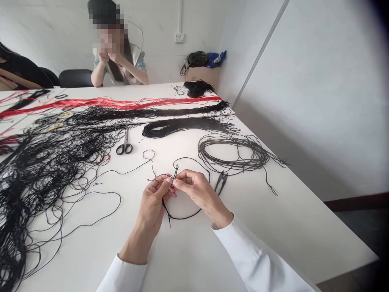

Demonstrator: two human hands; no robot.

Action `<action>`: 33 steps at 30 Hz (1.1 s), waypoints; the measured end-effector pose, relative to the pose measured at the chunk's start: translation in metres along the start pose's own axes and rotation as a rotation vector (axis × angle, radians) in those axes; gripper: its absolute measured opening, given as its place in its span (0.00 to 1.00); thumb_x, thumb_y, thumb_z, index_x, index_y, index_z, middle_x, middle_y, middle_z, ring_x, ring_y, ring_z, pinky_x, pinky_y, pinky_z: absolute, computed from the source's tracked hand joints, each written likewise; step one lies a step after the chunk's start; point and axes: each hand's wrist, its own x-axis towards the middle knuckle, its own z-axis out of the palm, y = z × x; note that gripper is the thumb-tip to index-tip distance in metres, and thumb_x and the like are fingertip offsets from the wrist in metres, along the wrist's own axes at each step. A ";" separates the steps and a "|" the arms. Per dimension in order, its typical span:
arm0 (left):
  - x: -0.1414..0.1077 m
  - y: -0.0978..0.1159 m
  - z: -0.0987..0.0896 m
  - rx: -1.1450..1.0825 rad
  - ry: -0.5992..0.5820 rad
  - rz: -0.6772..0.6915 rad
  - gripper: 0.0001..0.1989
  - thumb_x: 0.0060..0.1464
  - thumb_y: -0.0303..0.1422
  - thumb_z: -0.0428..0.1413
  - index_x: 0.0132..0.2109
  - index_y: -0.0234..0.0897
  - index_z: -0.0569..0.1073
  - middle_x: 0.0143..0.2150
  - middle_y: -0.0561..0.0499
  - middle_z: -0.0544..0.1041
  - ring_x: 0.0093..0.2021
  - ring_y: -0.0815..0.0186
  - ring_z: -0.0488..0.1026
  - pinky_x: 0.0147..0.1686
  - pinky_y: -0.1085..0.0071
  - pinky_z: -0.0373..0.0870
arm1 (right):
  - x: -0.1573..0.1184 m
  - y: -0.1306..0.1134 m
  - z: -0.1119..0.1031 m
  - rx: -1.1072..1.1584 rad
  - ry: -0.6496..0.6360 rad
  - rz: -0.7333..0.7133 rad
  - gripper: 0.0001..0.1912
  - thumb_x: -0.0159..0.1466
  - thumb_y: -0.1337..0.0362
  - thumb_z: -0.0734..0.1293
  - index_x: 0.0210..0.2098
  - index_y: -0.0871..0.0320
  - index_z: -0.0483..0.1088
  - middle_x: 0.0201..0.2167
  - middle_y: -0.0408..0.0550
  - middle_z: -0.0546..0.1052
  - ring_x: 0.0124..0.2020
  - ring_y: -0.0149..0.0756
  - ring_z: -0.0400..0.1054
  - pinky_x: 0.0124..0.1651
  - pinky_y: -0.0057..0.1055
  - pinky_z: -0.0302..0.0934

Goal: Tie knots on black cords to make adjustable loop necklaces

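Observation:
My left hand (156, 198) and my right hand (197, 190) meet over the near part of the table, fingertips almost touching. Both pinch a black cord (185, 218), which forms a loop below and around the right wrist. A short doubled piece of cord sticks up between the fingertips, and a thin end runs off to the left. The exact spot under the fingers is hidden. Just right of my right hand lies a pair of small dark thread snips (223, 182). Black-handled scissors (124, 147) rest farther off to the left.
Tangled black cord (60, 158) covers the table's left side. Behind are a black cord bundle (188, 125) and red cords (121, 102). A coiled black cord (234, 152) lies to the right. Across the white table (273, 227) sits a person (121, 65); another is partly visible at far left.

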 end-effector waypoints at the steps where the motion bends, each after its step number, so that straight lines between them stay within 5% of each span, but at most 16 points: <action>1: 0.000 0.000 -0.001 -0.013 -0.003 -0.025 0.16 0.47 0.38 0.71 0.41 0.36 0.79 0.28 0.54 0.74 0.28 0.73 0.69 0.34 0.77 0.70 | 0.000 0.000 0.000 -0.006 -0.016 -0.015 0.09 0.62 0.58 0.70 0.31 0.57 0.71 0.26 0.42 0.77 0.30 0.35 0.72 0.43 0.35 0.65; 8: 0.001 0.002 -0.004 0.012 -0.066 -0.020 0.13 0.49 0.40 0.70 0.32 0.34 0.78 0.32 0.52 0.73 0.30 0.72 0.69 0.33 0.78 0.71 | -0.001 -0.003 -0.003 -0.115 -0.039 -0.064 0.06 0.64 0.62 0.68 0.32 0.57 0.72 0.27 0.42 0.77 0.31 0.33 0.72 0.43 0.32 0.65; 19: 0.000 0.003 -0.003 0.089 -0.050 0.041 0.13 0.49 0.39 0.69 0.33 0.34 0.78 0.33 0.51 0.74 0.31 0.70 0.68 0.30 0.76 0.71 | 0.000 -0.002 -0.004 -0.246 -0.013 -0.075 0.08 0.65 0.61 0.67 0.31 0.58 0.74 0.29 0.43 0.79 0.34 0.34 0.73 0.42 0.31 0.65; 27: 0.001 0.004 -0.002 0.035 -0.005 -0.012 0.13 0.48 0.38 0.68 0.32 0.34 0.74 0.32 0.51 0.73 0.31 0.67 0.72 0.29 0.72 0.73 | -0.001 -0.002 -0.001 -0.193 0.014 -0.004 0.11 0.65 0.60 0.67 0.45 0.56 0.75 0.34 0.43 0.79 0.37 0.33 0.74 0.46 0.31 0.66; 33: 0.001 0.007 -0.002 0.027 0.009 -0.085 0.12 0.46 0.36 0.67 0.31 0.34 0.73 0.30 0.51 0.72 0.30 0.63 0.74 0.26 0.70 0.73 | -0.001 -0.001 0.000 -0.111 -0.008 0.021 0.10 0.66 0.59 0.65 0.43 0.56 0.75 0.34 0.43 0.76 0.36 0.31 0.71 0.46 0.31 0.65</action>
